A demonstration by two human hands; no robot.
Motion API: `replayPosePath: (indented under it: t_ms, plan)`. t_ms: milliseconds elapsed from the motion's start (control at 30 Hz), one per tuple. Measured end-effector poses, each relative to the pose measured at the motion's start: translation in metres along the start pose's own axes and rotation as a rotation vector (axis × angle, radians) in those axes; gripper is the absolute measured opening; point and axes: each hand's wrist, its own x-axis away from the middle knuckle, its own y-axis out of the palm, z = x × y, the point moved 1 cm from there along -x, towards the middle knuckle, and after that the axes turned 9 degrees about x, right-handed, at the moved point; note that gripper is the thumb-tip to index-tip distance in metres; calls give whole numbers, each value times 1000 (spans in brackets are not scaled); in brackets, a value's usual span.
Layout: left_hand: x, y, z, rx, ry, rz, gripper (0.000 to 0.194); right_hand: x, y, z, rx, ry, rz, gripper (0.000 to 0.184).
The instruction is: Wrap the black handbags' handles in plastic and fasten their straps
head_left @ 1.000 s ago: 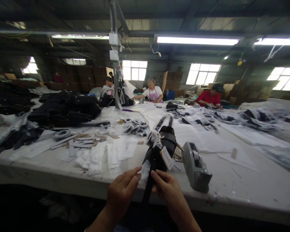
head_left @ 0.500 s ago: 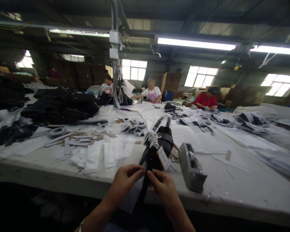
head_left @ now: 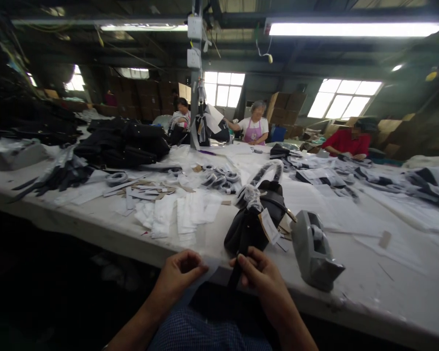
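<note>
A black handbag [head_left: 237, 226] stands at the table's front edge, its upper handle wrapped in clear film and a paper tag [head_left: 269, 226] hanging on it. My right hand [head_left: 259, 273] pinches the bag's black strap [head_left: 234, 277], which hangs over the edge. To the left, my left hand [head_left: 181, 273] is closed in a pinch on a thin translucent white sheet [head_left: 201, 282] that trails down toward my lap. The sheet is apart from the strap. Just right of the bag sits a grey tape dispenser [head_left: 314, 251].
White sheet strips [head_left: 164, 214] and card pieces [head_left: 149, 189] lie left of the bag. Behind them are tape rolls [head_left: 221, 179] and a heap of black bags [head_left: 122, 144]. A metal post [head_left: 195, 97] rises mid-table. Co-workers sit across the table, one in a pink apron [head_left: 253, 132].
My left hand has drawn away from the strap to the left, taking the white sheet with it. My right hand stays on the strap. The whole view has shifted.
</note>
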Motion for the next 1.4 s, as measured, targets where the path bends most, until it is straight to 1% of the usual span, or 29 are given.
replayPosePath:
  t_ms: [100, 233, 367, 500, 700, 1033, 1200, 1300, 1400]
  plan:
    - [8, -6, -7, -6, -1, -12, 25, 1, 7, 4, -85, -56, 42, 30]
    - [18, -7, -13, 5, -52, -20, 25, 3, 21, 7, -165, -124, 162, 26]
    - [24, -9, -13, 1, -63, -10, 25, 5, 31, 4, -135, -172, 261, 25]
    - [25, -12, -13, -30, -57, 7, 23, 4, 35, 2, -80, -196, 309, 27]
    - [25, -14, -18, -27, -35, 0, 21, 4, 36, 2, -6, -192, 320, 26]
    - [25, -13, -17, -37, -46, -4, 21, 3, 36, -1, -19, -185, 350, 27]
    - [25, -13, -17, -35, -52, 2, 21, 3, 36, -1, -4, -182, 332, 27]
    - [24, -9, -14, -21, -80, -15, 20, 3, 35, 0, 3, -176, 317, 27]
    - [23, 0, -10, 25, -138, -47, 20, 2, 34, 2, 25, -171, 297, 29]
